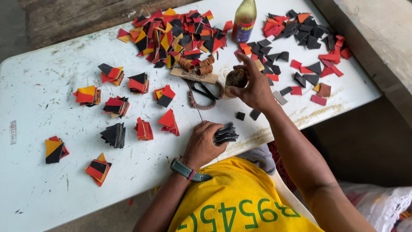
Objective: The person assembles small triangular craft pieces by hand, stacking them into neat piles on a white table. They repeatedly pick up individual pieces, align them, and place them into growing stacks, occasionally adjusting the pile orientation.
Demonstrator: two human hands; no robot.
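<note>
I see my left hand (pixel 205 141) closed on a stack of black pieces (pixel 225 133) at the near table edge (long axis pointing right). Farther right, my right hand (pixel 253 88) grips a small brown jar (pixel 236 78).

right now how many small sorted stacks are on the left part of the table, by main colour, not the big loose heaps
Mostly black stacks: 1
Mixed red, yellow and black stacks: 10, such as and
Total on the table: 11
Not counted: the black stack under the left hand; the right hand holds a small round thing.
</note>
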